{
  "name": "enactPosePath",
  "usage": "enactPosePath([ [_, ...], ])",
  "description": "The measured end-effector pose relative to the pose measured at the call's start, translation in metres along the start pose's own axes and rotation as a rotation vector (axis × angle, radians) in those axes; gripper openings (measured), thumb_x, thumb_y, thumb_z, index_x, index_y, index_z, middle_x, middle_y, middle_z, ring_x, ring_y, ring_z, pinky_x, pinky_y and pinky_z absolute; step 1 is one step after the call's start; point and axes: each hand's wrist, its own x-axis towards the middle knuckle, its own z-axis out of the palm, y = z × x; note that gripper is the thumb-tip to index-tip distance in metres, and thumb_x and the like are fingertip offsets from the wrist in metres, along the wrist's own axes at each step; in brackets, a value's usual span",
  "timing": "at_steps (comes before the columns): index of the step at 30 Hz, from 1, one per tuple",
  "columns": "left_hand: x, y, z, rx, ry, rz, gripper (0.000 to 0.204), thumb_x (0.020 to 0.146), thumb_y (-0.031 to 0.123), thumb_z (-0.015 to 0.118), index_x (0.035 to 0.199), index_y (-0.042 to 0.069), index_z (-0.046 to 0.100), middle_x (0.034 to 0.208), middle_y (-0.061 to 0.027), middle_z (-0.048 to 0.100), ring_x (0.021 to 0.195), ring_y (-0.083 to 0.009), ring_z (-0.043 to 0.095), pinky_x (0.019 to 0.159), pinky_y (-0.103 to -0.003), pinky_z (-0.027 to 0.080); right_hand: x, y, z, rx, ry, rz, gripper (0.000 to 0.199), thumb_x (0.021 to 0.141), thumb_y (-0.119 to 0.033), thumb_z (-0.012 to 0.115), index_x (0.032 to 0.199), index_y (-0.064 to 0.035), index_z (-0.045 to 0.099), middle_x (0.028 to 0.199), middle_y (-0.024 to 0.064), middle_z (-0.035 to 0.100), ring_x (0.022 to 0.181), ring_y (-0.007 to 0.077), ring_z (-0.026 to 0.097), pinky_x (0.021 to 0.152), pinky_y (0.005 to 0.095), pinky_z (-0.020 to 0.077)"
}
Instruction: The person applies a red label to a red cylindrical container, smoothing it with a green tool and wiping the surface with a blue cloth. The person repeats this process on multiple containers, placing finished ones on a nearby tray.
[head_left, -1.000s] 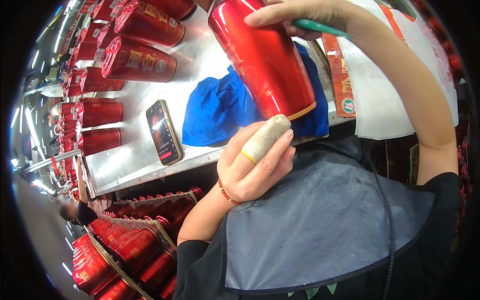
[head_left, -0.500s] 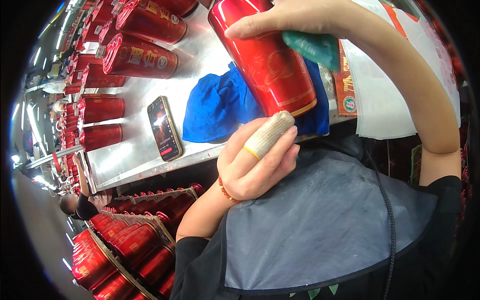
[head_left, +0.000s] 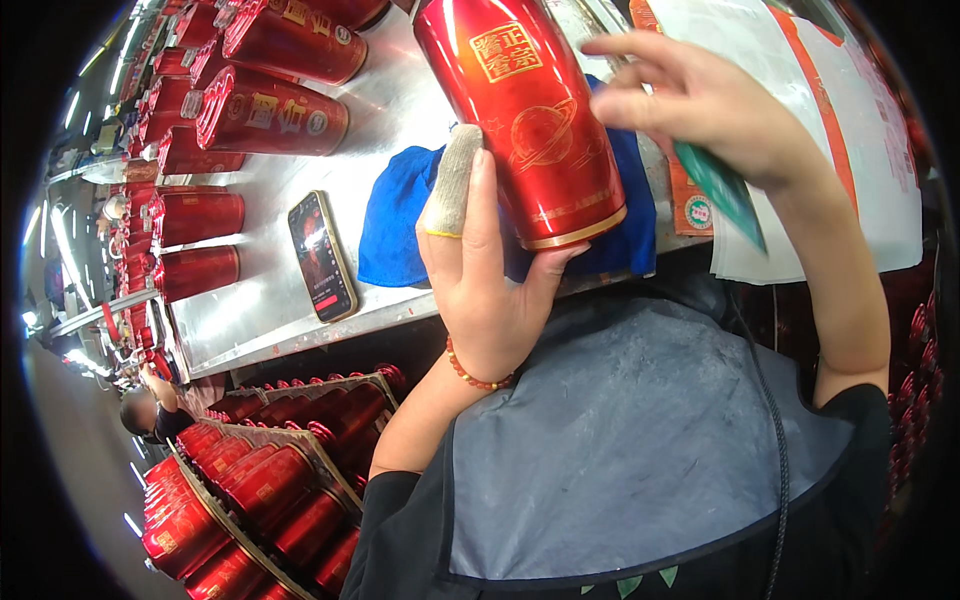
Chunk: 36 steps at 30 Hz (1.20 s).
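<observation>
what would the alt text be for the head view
A person's left hand, one finger wrapped in a cloth cot, holds up a red cylindrical canister while the right hand, holding a green card, hovers beside it. Below lie a blue cloth, a phone and more red canisters on a metal table.

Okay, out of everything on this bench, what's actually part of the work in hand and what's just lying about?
In use:
red can, gripped by the left hand
green card in the right hand
blue cloth under the can

Lying about:
phone
other red cans on the table
crates of cans
</observation>
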Motion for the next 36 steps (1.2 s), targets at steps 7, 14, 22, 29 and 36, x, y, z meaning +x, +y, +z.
enactPosePath([
  [7,-0.005,-0.002,0.003,-0.058,-0.032,-0.044,0.085,0.089,0.030,0.081,0.153,-0.007,0.040,0.154,-0.0254,0.045,0.136,-0.0389,0.047,0.113,-0.044,0.036,-0.049,0.008,0.039,0.251,0.086,0.042,0.073,0.084,-0.018,0.088,0.140,0.0084,0.050,0.084,-0.0035,0.052,0.069,0.0007,0.050,0.061,0.0162,0.0435],
  [14,-0.005,-0.003,0.002,-0.067,-0.059,-0.050,0.087,0.088,0.031,0.082,0.153,-0.008,0.040,0.157,-0.0259,0.041,0.138,-0.0388,0.045,0.115,-0.044,0.035,-0.050,0.008,0.044,0.337,0.073,0.051,0.073,0.085,-0.016,0.086,0.142,0.0091,0.048,0.084,-0.0024,0.053,0.070,0.0024,0.053,0.062,0.0170,0.0448],
  [22,-0.005,-0.004,0.002,-0.072,-0.061,-0.050,0.088,0.087,0.030,0.083,0.154,-0.007,0.039,0.157,-0.0257,0.041,0.138,-0.0387,0.045,0.115,-0.043,0.035,-0.049,0.007,0.034,0.485,0.026,0.150,0.070,0.088,-0.018,0.085,0.143,0.0074,0.049,0.086,-0.0023,0.056,0.071,0.0022,0.055,0.062,0.0172,0.0448],
  [29,-0.012,-0.009,0.007,-0.200,-0.035,-0.088,0.085,0.091,0.026,0.080,0.156,-0.007,0.035,0.157,-0.0269,0.041,0.141,-0.0397,0.044,0.116,-0.044,0.036,-0.052,0.007,0.030,0.471,0.005,0.167,0.065,0.091,-0.017,0.081,0.143,0.0057,0.050,0.086,-0.0026,0.057,0.072,0.0016,0.055,0.062,0.0168,0.0430],
  [36,-0.013,-0.011,0.003,-0.185,-0.078,-0.095,0.083,0.094,0.025,0.076,0.157,-0.008,0.033,0.156,-0.0271,0.043,0.143,-0.0408,0.043,0.117,-0.044,0.035,-0.051,0.009,0.032,0.496,-0.002,0.164,0.063,0.090,-0.013,0.082,0.142,0.0044,0.052,0.088,-0.0026,0.056,0.070,0.0006,0.053,0.060,0.0165,0.0415],
])
